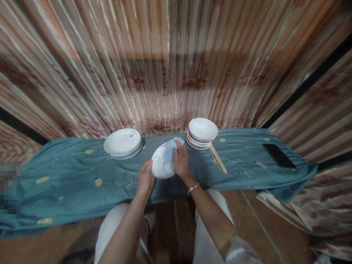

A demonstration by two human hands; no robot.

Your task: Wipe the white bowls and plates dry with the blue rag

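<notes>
My left hand grips the left rim of a white bowl, which is tilted so that its inside faces me. Closed round a light blue cloth, my right hand presses it against the bowl's right side. The bowl is held above the front half of the table. Behind it to the right rises a stack of white bowls, some with red bands. To the left sits a stack of white plates; the top one has a floral print.
Several wooden chopsticks lie beside the bowl stack. A black phone rests near the table's right end. The table wears a wrinkled teal cloth. Patterned curtains hang close behind it.
</notes>
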